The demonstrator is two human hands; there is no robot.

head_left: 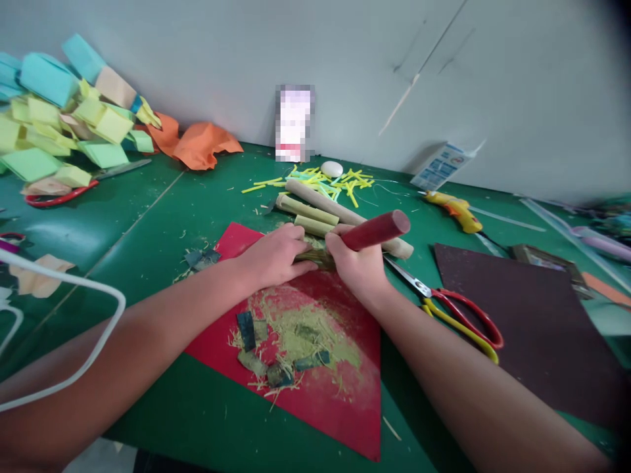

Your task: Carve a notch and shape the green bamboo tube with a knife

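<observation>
My right hand (pixel 359 266) is closed around a thick, round red handle (pixel 377 230); the working end of this red-handled tool is hidden. My left hand (pixel 279 253) is closed, fingers bent over a greenish-brown plant stalk piece (pixel 320 257) that runs between both hands. Beneath them lies a red mat (pixel 355 420), strewn with greenish powder (pixel 320 328), fibres and dark green scraps (pixel 246 330). Just beyond the hands are two pale green stalk pieces (pixel 315 226) (pixel 308 209) and a long greyish-brown stick (pixel 335 202).
Red-and-yellow-handled scissors (pixel 463 315) lie right of my right hand, beside a dark brown board (pixel 513 315). Farther back are a yellow glue gun (pixel 451 209), yellow-green strips (pixel 357 187), a white egg-shaped object (pixel 332 169) and orange paper (pixel 207 143). A white cable (pixel 116 295) crosses my left forearm.
</observation>
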